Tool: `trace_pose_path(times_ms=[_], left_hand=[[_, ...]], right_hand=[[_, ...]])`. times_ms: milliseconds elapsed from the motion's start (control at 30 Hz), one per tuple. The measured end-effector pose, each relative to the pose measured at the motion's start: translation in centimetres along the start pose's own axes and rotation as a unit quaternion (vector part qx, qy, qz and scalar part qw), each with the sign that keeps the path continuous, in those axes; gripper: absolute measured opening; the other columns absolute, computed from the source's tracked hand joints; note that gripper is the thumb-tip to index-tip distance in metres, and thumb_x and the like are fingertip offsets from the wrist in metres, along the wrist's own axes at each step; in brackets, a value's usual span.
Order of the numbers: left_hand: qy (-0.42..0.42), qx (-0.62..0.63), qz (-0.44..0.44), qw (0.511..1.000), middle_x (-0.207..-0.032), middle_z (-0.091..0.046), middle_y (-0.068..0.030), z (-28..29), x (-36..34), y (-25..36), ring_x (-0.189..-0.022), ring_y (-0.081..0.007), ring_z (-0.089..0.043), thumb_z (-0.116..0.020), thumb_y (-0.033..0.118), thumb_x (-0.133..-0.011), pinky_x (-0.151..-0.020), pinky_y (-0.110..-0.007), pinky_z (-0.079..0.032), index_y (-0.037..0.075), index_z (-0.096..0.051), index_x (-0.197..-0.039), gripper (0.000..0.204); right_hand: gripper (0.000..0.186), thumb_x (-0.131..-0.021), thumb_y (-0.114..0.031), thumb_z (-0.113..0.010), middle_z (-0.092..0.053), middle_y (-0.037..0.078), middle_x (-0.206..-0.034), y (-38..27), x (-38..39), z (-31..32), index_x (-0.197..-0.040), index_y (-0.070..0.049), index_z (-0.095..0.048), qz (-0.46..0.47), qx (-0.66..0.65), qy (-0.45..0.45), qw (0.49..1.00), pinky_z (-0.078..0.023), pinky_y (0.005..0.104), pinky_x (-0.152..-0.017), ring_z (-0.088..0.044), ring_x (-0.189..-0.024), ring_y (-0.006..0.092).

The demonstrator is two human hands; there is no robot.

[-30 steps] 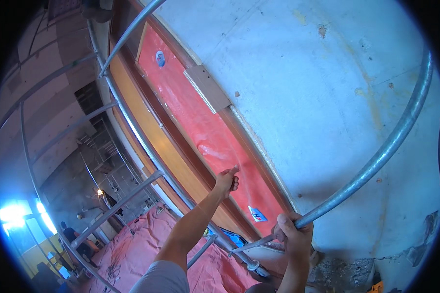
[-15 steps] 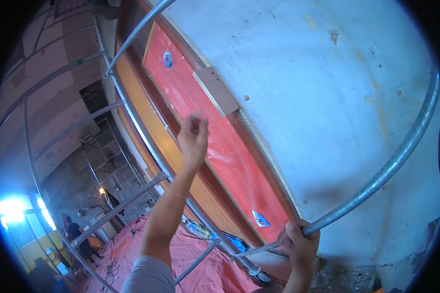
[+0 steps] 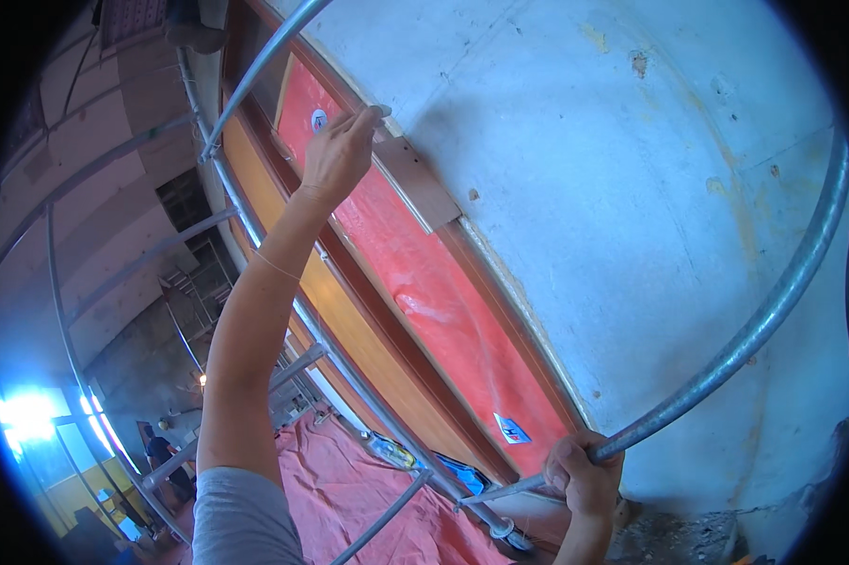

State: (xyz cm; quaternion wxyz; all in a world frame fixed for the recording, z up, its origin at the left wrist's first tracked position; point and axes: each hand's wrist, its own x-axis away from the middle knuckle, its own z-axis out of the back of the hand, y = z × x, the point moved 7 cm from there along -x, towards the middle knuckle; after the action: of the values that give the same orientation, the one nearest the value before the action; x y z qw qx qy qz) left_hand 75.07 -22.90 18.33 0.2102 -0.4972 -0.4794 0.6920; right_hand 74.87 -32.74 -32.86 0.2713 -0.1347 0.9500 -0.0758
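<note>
My left hand (image 3: pixel 342 153) is raised to the upper edge of the brown door frame (image 3: pixel 500 292), its fingers pinched at the wall. Something small and pale shows at the fingertips, too small to make out. Just beside it, a flat brown board piece (image 3: pixel 413 184) sits across the frame and wall edge. Behind the hand, red plastic film (image 3: pixel 434 282) covers the door panel. A thin string crosses my left forearm. Low on the right, my right hand (image 3: pixel 584 471) is wrapped round a curved metal scaffold pipe (image 3: pixel 726 363).
The bare, patched wall (image 3: pixel 632 235) fills the right side. Scaffold tubes (image 3: pixel 312 330) run along the left and below me. Pink sheeting (image 3: pixel 349 499) covers the floor far down, where a person (image 3: pixel 161 457) stands at the lower left. A dark shoe (image 3: pixel 197 36) shows at the top.
My left hand has moved up, from in front of the red film to the frame's edge near the board piece. My right hand keeps its grip on the pipe.
</note>
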Motion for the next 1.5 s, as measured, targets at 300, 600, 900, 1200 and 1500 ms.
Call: trace_pose_path(times_ms=[300, 600, 900, 1200, 1500], left_hand=[[-0.026, 0.018, 0.065, 0.997, -0.094, -0.077, -0.0107, -2.0, 3.1, -3.6, -0.090, -0.0332, -0.074, -0.067, 0.006, -0.097, -0.075, -0.045, -0.060, 0.009, -0.063, -0.126, 0.030], [0.026, 0.352, 0.335, 0.874, -0.097, -0.080, -0.0159, -6.3, 5.1, -7.8, -0.086, -0.0224, -0.080, -0.070, 0.008, -0.102, -0.075, -0.033, -0.064, -0.003, -0.060, -0.123, 0.026], [-0.023, 0.506, 0.439, 0.742, -0.095, -0.076, -0.0188, -10.1, 6.3, -8.6, -0.078, -0.0243, -0.077, -0.065, 0.009, -0.105, -0.066, -0.033, -0.063, -0.008, -0.061, -0.118, 0.022], [-0.187, 0.633, 0.458, 0.595, -0.073, -0.057, -0.0044, -12.3, 8.7, -8.2, -0.063, -0.0177, -0.051, -0.062, 0.007, -0.101, -0.063, -0.032, -0.044, 0.005, -0.060, -0.095, 0.006], [-0.083, 0.657, 0.482, 0.574, -0.073, -0.056, -0.0054, -11.3, 10.4, -5.3, -0.064, -0.0155, -0.053, -0.059, 0.009, -0.105, -0.060, -0.031, -0.043, 0.004, -0.058, -0.097, 0.009]], right_hand=[[0.021, -0.094, -0.002, -0.080, -0.060, 0.005, -0.062, 0.5, -0.1, 0.5, -0.079, -0.002, -0.066, -0.008, -0.004, 0.005, 1.000, -0.038, 0.0285, -0.045, -0.051, -0.049, 0.0106], [0.019, -0.093, -0.004, -0.082, -0.059, 0.007, -0.061, 0.6, -0.1, 0.5, -0.081, -0.001, -0.068, 0.001, -0.008, -0.002, 1.000, -0.038, 0.0290, -0.045, -0.051, -0.048, 0.0113], [0.018, -0.094, -0.004, -0.082, -0.059, 0.006, -0.060, 0.5, -0.1, 0.7, -0.083, -0.001, -0.069, 0.009, -0.006, -0.004, 1.000, -0.038, 0.0291, -0.045, -0.051, -0.048, 0.0111], [0.017, -0.095, -0.003, -0.081, -0.059, 0.005, -0.061, 0.2, -0.1, 0.3, -0.083, -0.001, -0.069, 0.013, -0.002, -0.009, 1.000, -0.038, 0.0290, -0.045, -0.051, -0.048, 0.0108], [0.023, -0.096, -0.008, -0.081, -0.057, 0.004, -0.058, -0.1, 0.1, -0.1, -0.079, -0.002, -0.067, 0.006, 0.028, 0.008, 1.000, -0.037, 0.0288, -0.045, -0.050, -0.047, 0.0099]])
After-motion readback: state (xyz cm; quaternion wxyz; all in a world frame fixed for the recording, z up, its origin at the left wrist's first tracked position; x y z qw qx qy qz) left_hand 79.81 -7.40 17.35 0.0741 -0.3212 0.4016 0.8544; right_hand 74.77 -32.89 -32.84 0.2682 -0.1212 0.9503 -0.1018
